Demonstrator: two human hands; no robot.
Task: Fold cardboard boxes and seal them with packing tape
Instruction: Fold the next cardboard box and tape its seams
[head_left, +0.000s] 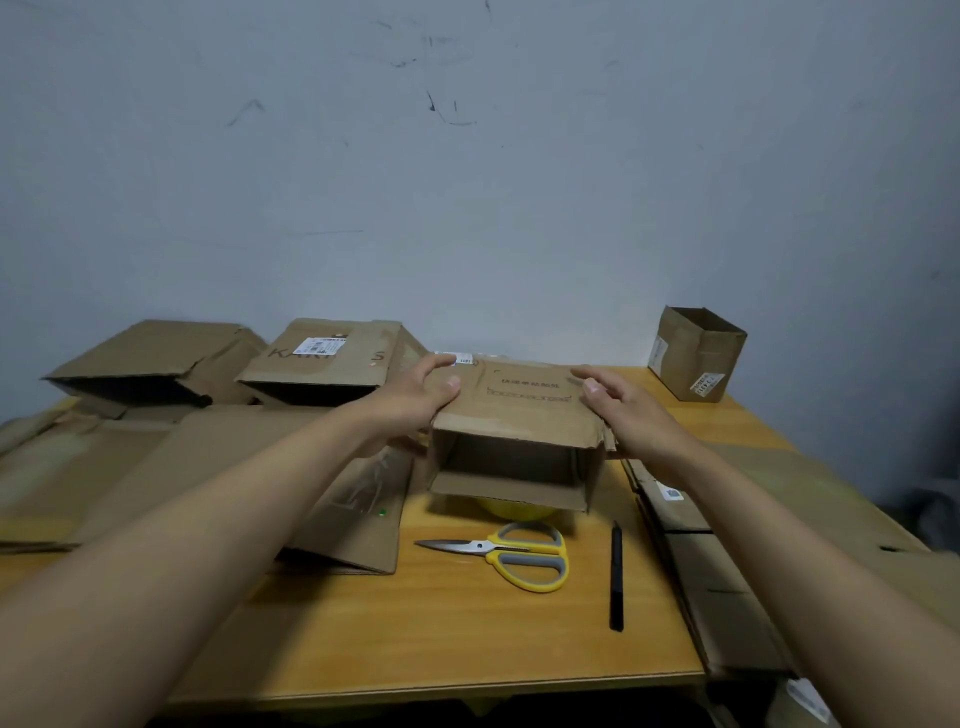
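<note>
The box (519, 415) sat between both hands: left hand (415, 397) and right hand (631, 410) gripped its sides above the scissors (511, 556).

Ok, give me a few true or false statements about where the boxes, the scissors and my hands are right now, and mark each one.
1. Both hands grip the same cardboard box, the left hand on its left side and the right hand on its right. True.
2. The open end of that box faces the wall. False: it faces the person, and the inside shows.
3. The scissors lie on the table, nearer the person than the held box. True.
4. The scissors have red handles. False: they are yellow and grey.
5. A small open box stands at the table's far right, by the wall. True.
6. The black pen lies left of the scissors. False: it lies to their right.
</note>
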